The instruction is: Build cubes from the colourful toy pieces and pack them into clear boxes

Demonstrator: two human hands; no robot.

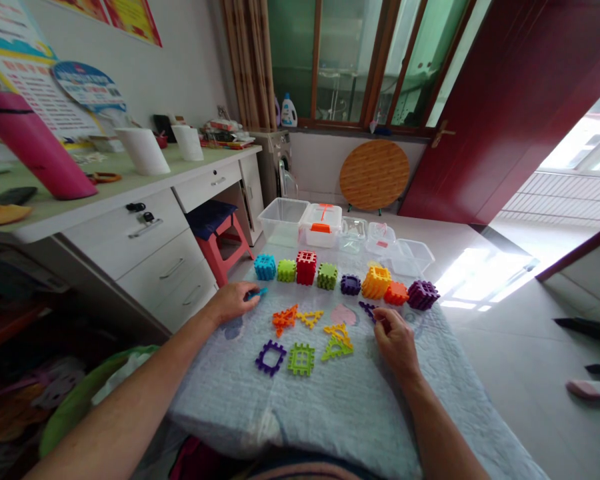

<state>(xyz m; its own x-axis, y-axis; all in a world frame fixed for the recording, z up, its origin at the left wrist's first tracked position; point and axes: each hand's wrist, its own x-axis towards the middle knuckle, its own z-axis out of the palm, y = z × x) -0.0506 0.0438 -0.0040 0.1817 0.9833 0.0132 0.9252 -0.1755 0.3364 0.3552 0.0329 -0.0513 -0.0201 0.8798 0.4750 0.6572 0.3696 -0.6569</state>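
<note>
My left hand (234, 301) is closed on a blue plastic building piece (258, 293) at the table's left side, its fingers hiding part of it. On the right, my right hand (395, 337) pinches a dark purple building piece (367, 309). Between the hands lie loose orange pieces (284, 320), a yellow triangle (311, 319) and overlapping yellow and green triangles (337, 347). Closer to me, a purple square frame (271, 358) lies flat beside a green square with a grid (301, 359). Beyond the hands stand several stacks, including blue (265, 267), red (307, 268), orange-yellow (377, 283) and purple (423, 295).
Clear plastic boxes (283, 223) line the table's far edge, one with an orange-latched lid (323, 223). A pink stool (217, 243) and a white desk (130, 220) stand to the left. A round wooden board (375, 175) leans against the far wall.
</note>
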